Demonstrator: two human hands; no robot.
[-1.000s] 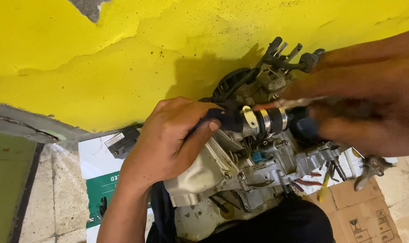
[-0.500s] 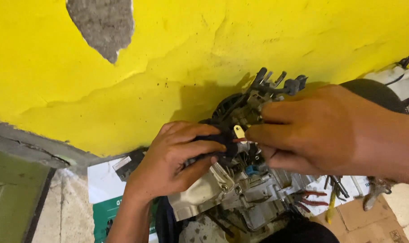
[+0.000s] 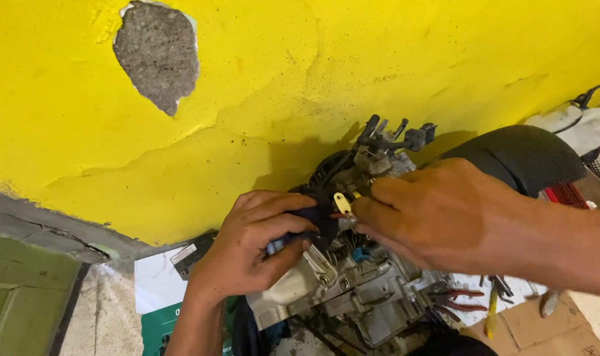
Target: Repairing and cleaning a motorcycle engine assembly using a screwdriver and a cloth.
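Two hands on engine assembly | left hand grips dark hose, axis left-right | right hand pinches brass connector

The left hand curls closed, palm down; the right hand reaches in, fingertips pinched together.

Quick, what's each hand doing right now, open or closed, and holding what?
Left hand: closed around a dark hose on the engine.
Right hand: closed, fingertips pinching a small clip.
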